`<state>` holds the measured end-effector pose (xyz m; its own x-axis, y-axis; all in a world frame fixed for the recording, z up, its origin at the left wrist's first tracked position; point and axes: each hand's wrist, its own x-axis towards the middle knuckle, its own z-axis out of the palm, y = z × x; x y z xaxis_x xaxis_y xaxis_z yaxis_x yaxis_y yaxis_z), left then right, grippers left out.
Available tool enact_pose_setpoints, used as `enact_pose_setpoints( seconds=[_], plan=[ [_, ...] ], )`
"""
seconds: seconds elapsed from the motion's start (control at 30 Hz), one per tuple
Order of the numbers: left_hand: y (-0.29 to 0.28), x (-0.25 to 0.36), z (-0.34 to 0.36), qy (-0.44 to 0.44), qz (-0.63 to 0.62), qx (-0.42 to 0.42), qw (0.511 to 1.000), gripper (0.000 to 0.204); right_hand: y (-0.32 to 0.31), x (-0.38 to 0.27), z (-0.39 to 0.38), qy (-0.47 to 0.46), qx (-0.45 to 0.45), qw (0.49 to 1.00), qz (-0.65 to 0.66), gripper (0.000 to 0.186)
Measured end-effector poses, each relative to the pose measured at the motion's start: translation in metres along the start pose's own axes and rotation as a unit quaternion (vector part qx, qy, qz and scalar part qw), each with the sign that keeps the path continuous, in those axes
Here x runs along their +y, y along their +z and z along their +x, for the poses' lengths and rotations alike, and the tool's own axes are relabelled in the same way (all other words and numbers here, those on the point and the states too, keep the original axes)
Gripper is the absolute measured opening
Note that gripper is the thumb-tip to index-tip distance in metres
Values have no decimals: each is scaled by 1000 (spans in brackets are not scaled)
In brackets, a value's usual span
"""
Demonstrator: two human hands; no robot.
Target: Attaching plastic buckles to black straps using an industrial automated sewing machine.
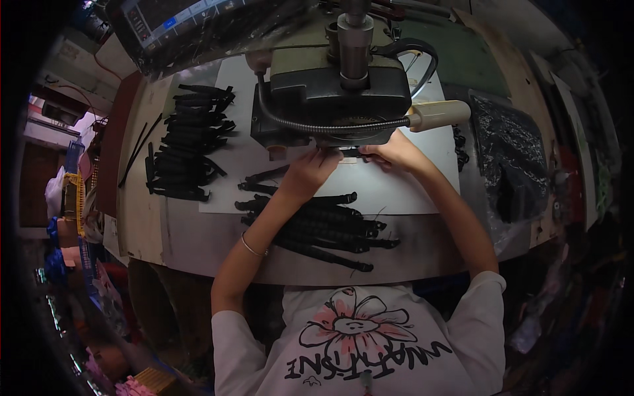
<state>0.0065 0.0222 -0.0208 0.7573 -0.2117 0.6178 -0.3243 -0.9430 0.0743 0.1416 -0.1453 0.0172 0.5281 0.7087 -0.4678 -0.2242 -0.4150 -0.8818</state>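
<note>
Under a dark machine head (330,99), both my hands meet at a lit spot. My left hand (316,170) is closed, fingertips pinching one end of a short black strap (350,153). From the other side my right hand (391,153) pinches the strap's opposite end. The strap lies level between them, partly hidden by my fingers and the machine. Just below my left forearm is a loose pile of black straps (330,228), some ends reaching toward the table's front edge. A metal bangle (253,245) circles my left wrist.
A stacked heap of black straps (191,142) lies at left on a white board (416,195). Above, a flexible metal lamp neck ends in a cream lamp (441,115). To the right sits a black plastic bag (508,158). A screen (175,23) stands at the far left.
</note>
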Motion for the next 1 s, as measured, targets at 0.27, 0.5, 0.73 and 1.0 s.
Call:
enact_pose_setpoints(
  seconds=[0.27,0.5,0.73,1.0],
  plan=[
    [-2,-9,-1,22,14,-72,997,33,7,-20,1,-33,50,996,-72,11],
    [1,-11,1,76,19,-39,996,34,4,-16,8,-38,40,992,-113,11],
    [8,-13,8,125,65,-26,990,24,7,-17,4,-45,56,989,-133,14],
    [12,-16,10,160,64,-10,985,16,17,12,11,-134,214,885,-391,19]
  ],
)
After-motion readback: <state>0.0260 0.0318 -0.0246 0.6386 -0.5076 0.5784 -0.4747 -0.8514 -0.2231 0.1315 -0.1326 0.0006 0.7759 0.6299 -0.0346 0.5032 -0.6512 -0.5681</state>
